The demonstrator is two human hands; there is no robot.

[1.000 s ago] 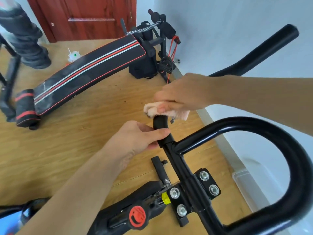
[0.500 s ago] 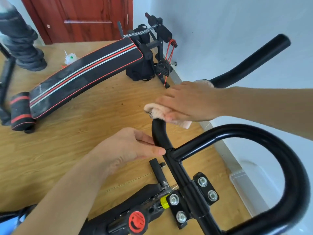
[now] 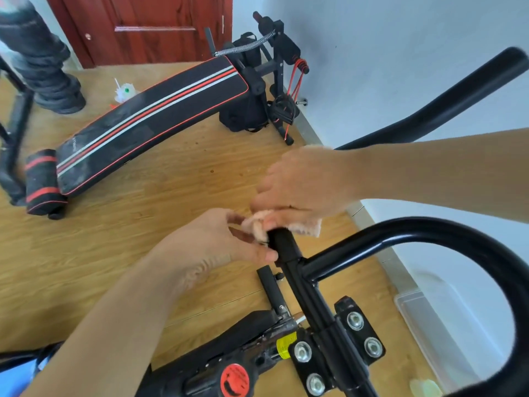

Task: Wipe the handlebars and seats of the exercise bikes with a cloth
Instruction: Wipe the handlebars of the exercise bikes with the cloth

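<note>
A black exercise-bike handlebar (image 3: pixel 289 253) rises in front of me, with a curved loop (image 3: pixel 429 230) branching right and a long grip (image 3: pixel 458 93) reaching to the upper right. A pale pink cloth (image 3: pixel 306 226) lies over the top end of the centre bar. My right hand (image 3: pixel 303 184) presses down on the cloth and holds it. My left hand (image 3: pixel 217 242) sits just left of the bar, its fingertips pinching the cloth's left edge. The bike's seat is out of view.
A black sit-up bench with red and white stripes (image 3: pixel 151 121) lies on the wooden floor (image 3: pixel 114 253) ahead. A person's legs (image 3: pixel 43 61) stand at the far left by a red door (image 3: pixel 143 27). The white wall (image 3: pixel 400 67) is close on the right, with a clear plastic box (image 3: pixel 423 316) below.
My left hand has come off the bar's stem and moved up to the cloth's edge. My right hand has stayed pressed on the cloth over the bar's end.
</note>
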